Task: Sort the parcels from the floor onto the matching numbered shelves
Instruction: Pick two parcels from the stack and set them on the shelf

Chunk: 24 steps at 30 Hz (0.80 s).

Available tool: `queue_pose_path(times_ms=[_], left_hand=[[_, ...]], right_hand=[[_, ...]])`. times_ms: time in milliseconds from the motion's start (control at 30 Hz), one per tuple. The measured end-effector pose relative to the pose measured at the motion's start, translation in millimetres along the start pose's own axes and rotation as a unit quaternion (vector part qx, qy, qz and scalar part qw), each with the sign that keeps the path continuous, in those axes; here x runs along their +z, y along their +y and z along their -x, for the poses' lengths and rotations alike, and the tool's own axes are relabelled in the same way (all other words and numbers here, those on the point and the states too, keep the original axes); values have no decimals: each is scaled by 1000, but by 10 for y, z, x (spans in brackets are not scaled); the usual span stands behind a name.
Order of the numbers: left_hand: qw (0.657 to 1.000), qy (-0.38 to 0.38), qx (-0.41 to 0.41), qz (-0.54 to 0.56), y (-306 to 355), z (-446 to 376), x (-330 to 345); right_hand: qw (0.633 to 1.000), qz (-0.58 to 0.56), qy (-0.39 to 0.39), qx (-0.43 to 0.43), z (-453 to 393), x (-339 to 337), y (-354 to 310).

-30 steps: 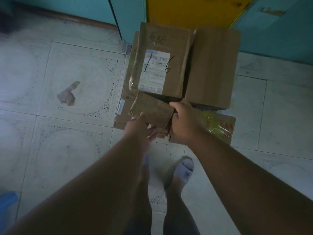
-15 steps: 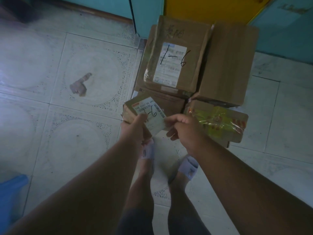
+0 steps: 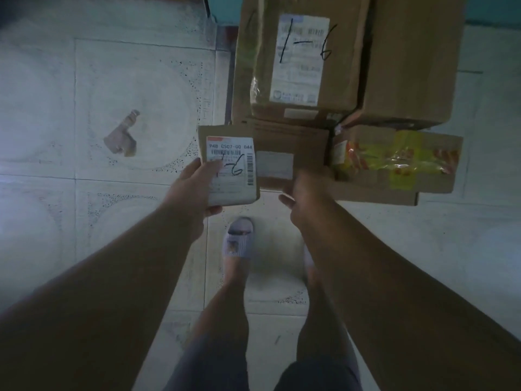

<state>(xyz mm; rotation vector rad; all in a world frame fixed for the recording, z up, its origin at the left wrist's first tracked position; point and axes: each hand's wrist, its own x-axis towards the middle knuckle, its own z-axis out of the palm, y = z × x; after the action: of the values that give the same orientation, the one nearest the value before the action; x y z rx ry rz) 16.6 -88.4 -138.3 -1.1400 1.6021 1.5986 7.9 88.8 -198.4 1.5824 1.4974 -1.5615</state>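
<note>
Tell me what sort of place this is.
Probably a parcel pickup or sorting room: cardboard parcels stacked on a tiled floor, a big box hand-marked 1-6, and the left hand holding a small parcel with a barcode label.

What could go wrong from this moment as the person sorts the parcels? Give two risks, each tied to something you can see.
1. The left hand alone holds the small parcel; its thumb partly covers the handwritten mark, so the number might be misread.
2. The right hand reaches for a flat box that seems to lie under the large box marked 1-6; pulling it could topple the stack.
</note>
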Motion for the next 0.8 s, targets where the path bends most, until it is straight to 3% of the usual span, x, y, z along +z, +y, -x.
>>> queue_pose_path(times_ms=[133,233,467,600,800], left_hand=[[1000,-14,5,-18,8,-95,-111],[999,-21,5,-27,13,-129,-183],[1000,-22,5,-16,76,-94,-211],[999,-23,39,-24,177,170,-259],[996,-32,78,11,495,1215,-450]], right_hand=[[998,-52,-22,-1,-27,53,121],[995,-93,36,22,-50,18,91],[996,-79,45,-6,88,-98,171],[995,-53,-28,-74,471,-240,123],[986,-37,-103,-129,1483,-723,-163]])
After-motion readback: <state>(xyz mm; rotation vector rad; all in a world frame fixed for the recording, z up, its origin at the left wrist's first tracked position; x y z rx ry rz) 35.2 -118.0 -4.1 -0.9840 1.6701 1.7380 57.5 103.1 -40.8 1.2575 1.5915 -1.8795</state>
